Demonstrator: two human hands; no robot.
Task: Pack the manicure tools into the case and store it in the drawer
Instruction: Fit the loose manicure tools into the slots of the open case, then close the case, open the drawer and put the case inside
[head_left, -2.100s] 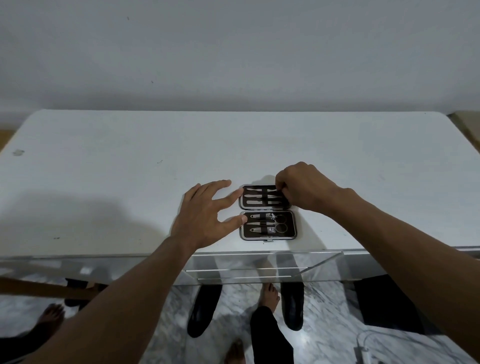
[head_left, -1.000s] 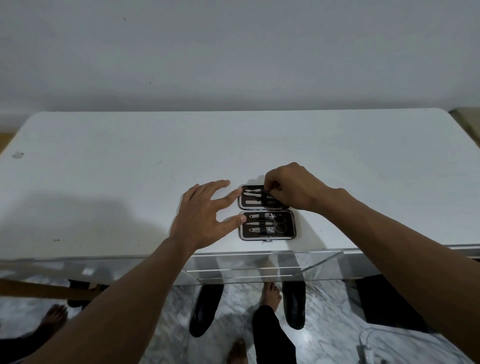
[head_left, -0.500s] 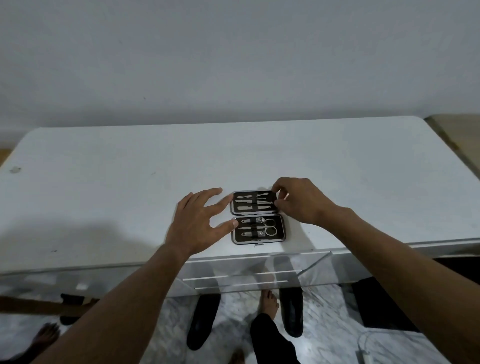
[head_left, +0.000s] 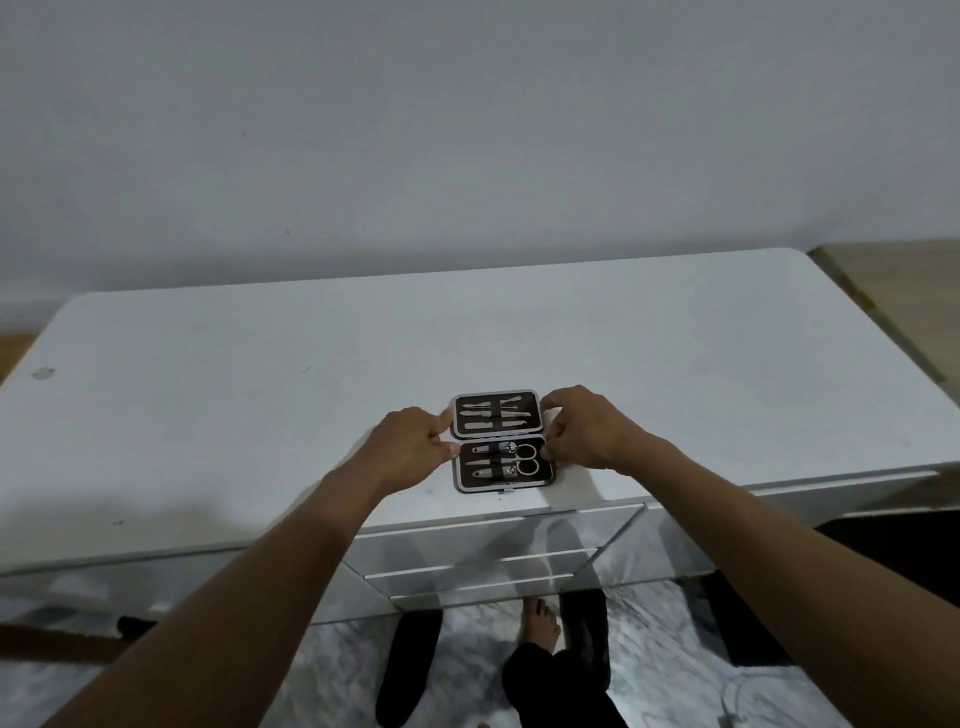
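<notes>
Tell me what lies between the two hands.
The open black rectangular manicure case, metal tools inside; left hand and right hand hold its sides. Head view.

The case in front of you lay open and flat near the front edge of the table. It was small and black with a silver rim, its two halves one behind the other. The manicure tools sat strapped into both halves, with the scissors in the near one. The mirrored drawer below was closed.

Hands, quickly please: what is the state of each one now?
Left hand: pinches the left edge of the open black rectangular manicure case.
Right hand: pinches the case's right edge.
</notes>
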